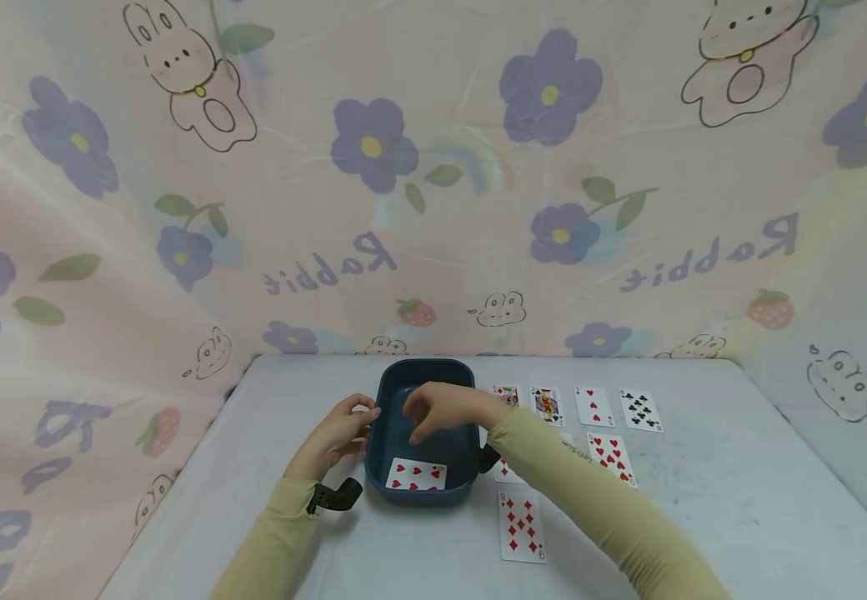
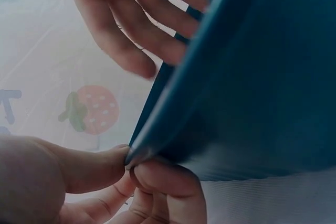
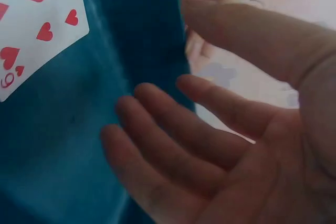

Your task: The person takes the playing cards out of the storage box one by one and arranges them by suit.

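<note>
A dark blue tray (image 1: pixel 422 379) stands on the table, with a nine of hearts card (image 1: pixel 416 475) face up at its near end. My left hand (image 1: pixel 368 414) pinches the tray's left rim between thumb and curled fingers; the left wrist view shows this pinch (image 2: pixel 131 163) on the rim of the tray (image 2: pixel 252 87). My right hand (image 1: pixel 414 425) hovers over the tray's inside with relaxed fingers pointing down and holds nothing. In the right wrist view that hand (image 3: pixel 157 77) is spread open above the tray's floor (image 3: pixel 63 145), near the card (image 3: pixel 37 30).
Right of the tray, playing cards lie face up: a nine of diamonds (image 1: pixel 521 525) near the front, a hearts card (image 1: pixel 611 457), and a back row with a queen (image 1: pixel 546 404), a three of hearts (image 1: pixel 593 406) and a clubs card (image 1: pixel 639 410). Patterned sheeting walls the table.
</note>
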{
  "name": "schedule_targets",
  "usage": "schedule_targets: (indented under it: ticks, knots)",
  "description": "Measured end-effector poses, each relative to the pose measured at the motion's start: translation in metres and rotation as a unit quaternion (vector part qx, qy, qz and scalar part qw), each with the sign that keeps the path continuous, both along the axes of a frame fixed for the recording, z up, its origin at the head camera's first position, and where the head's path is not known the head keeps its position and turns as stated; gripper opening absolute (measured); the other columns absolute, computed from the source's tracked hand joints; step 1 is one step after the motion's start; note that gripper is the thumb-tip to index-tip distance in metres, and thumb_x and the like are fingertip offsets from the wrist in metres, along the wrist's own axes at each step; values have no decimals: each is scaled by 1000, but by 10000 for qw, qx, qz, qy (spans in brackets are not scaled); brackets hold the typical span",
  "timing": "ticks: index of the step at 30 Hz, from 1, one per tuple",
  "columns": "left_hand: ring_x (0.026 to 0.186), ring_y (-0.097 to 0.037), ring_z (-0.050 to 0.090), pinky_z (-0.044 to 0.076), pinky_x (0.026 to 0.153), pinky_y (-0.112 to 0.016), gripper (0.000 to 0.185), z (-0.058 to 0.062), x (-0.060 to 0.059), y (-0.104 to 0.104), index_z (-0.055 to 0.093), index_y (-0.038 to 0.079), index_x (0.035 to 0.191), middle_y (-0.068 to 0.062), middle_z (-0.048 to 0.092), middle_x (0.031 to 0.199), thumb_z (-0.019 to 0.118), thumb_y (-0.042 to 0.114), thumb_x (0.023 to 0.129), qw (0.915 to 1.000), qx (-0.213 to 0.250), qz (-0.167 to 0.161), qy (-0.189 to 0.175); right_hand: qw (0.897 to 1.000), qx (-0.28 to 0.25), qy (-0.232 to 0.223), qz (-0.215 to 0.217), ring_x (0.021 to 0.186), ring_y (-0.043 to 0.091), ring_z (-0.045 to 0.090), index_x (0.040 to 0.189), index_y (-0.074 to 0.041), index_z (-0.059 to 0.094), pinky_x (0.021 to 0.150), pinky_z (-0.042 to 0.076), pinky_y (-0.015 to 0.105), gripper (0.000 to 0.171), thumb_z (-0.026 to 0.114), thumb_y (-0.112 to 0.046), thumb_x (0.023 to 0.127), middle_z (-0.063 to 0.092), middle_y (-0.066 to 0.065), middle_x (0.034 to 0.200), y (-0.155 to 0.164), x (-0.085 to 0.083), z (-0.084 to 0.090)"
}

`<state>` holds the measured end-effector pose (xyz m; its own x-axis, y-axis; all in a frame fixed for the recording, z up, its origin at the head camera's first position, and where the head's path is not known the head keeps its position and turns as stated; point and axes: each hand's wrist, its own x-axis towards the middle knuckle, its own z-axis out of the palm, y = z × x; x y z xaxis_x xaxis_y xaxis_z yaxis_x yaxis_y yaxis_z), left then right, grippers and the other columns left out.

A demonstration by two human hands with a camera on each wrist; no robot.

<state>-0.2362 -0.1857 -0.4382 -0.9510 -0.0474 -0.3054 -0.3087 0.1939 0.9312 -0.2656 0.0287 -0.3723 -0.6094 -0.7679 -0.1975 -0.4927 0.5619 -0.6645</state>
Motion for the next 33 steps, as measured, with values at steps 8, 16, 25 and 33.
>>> schedule_targets:
  ticks: [8,16,25,33]
  knots:
    - [74,-20,54,47,60,-29,13,1,0,1,52,9,107,-8,55,87,55,17,98,10000,1,5,-27,9968,705,-362,68,85,10,59,121,-8,60,74,50,28,49,80,-17,78,64,-3,95,-19,-1,-14]
    - [71,-20,55,46,58,-29,12,2,1,1,52,9,106,-9,59,84,55,16,98,9999,98,37,11,9921,1131,-494,-240,81,14,58,116,-12,62,73,50,30,46,82,-10,74,62,-2,91,-28,5,-22]
    - [70,-19,54,46,58,-29,13,1,-1,1,52,8,107,-8,56,83,56,16,98,9999,107,-10,-5,9885,1323,-712,-193,83,11,57,111,-14,63,73,51,30,48,87,-16,70,59,-3,93,-28,8,-29]
    - [68,-19,56,46,57,-29,13,0,-3,1,51,8,107,-10,59,83,55,16,98,9997,249,-17,-31,9883,1434,-519,20,82,10,57,109,-16,64,77,46,30,45,87,-19,70,61,-6,88,-25,3,-29]
